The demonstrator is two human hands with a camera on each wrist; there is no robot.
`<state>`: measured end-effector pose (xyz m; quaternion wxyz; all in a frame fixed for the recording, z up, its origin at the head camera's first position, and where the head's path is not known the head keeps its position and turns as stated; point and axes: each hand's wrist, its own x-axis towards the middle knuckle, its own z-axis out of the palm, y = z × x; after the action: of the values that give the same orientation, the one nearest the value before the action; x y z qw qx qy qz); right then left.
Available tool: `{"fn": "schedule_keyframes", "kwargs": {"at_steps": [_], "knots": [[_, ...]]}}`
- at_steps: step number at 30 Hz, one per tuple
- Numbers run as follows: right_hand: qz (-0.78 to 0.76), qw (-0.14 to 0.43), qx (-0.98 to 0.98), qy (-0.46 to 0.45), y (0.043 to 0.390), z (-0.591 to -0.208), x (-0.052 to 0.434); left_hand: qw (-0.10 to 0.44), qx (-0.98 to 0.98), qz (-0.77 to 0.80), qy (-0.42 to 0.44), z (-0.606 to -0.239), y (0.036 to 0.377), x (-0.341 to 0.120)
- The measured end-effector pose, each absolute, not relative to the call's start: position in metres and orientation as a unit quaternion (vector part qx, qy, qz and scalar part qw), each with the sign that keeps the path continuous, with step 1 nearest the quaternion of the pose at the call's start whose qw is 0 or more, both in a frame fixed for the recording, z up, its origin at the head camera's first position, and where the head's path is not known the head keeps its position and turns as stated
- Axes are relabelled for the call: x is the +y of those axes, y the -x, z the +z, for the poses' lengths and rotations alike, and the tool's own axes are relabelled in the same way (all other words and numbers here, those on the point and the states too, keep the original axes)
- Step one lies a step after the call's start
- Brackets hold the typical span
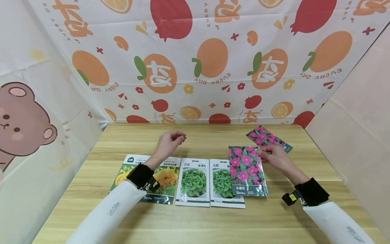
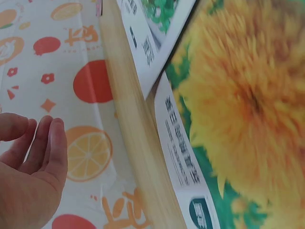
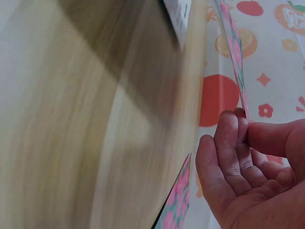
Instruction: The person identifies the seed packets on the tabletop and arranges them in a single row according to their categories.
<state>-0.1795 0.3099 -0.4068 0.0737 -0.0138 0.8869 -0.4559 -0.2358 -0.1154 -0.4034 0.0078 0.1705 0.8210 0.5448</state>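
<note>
My right hand (image 1: 275, 156) pinches the upper right edge of a pink-flower seed packet (image 1: 246, 171) between thumb and fingers. In the right wrist view the packet (image 3: 233, 52) is raised and seen nearly edge-on. In the head view it overlaps the right one of two white green-herb seed packets (image 1: 222, 181). The left one (image 1: 193, 183) lies beside it. My left hand (image 1: 170, 144), fingers loosely bent and holding nothing, hovers above the yellow sunflower seed packets (image 1: 167, 178), partly hidden by my left forearm. Another pink-flower packet (image 1: 263, 135) lies slanted behind my right hand.
The wooden table (image 1: 213, 227) carries the packets in a row across its middle. A fruit-print cloth (image 1: 189, 98) hangs along the back edge. Pale cloth walls stand at both sides, the left one with a printed bear (image 1: 24, 122).
</note>
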Motion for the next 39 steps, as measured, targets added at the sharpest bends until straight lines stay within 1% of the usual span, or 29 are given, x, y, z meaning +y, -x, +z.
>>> {"fn": "schedule_keyframes", "kwargs": {"at_steps": [5,11,20,24,31,36,39], "knots": [[-0.449,0.082,0.89,0.009,0.175,-0.411,0.324,0.016,0.834,0.529,-0.157,-0.402,0.236,-0.129],[-0.441,0.104,0.892,-0.007,0.169,-0.417,0.336,-0.005,0.843,0.517,-0.146,-0.403,0.239,-0.137],[-0.431,0.117,0.894,-0.02,0.166,-0.423,0.342,-0.006,0.844,0.518,-0.136,-0.405,0.239,-0.14],[-0.429,0.114,0.896,-0.017,0.166,-0.426,0.343,-0.011,0.845,0.517,-0.136,-0.406,0.239,-0.14],[-0.39,0.101,0.915,-0.009,0.166,-0.433,0.346,0.001,0.847,0.514,-0.134,-0.407,0.238,-0.144],[-0.346,0.096,0.933,-0.009,0.166,-0.431,0.346,0.009,0.844,0.521,-0.126,-0.404,0.237,-0.147],[-0.295,0.074,0.952,0.009,0.166,-0.427,0.345,0.008,0.843,0.522,-0.127,-0.402,0.236,-0.148]]}}
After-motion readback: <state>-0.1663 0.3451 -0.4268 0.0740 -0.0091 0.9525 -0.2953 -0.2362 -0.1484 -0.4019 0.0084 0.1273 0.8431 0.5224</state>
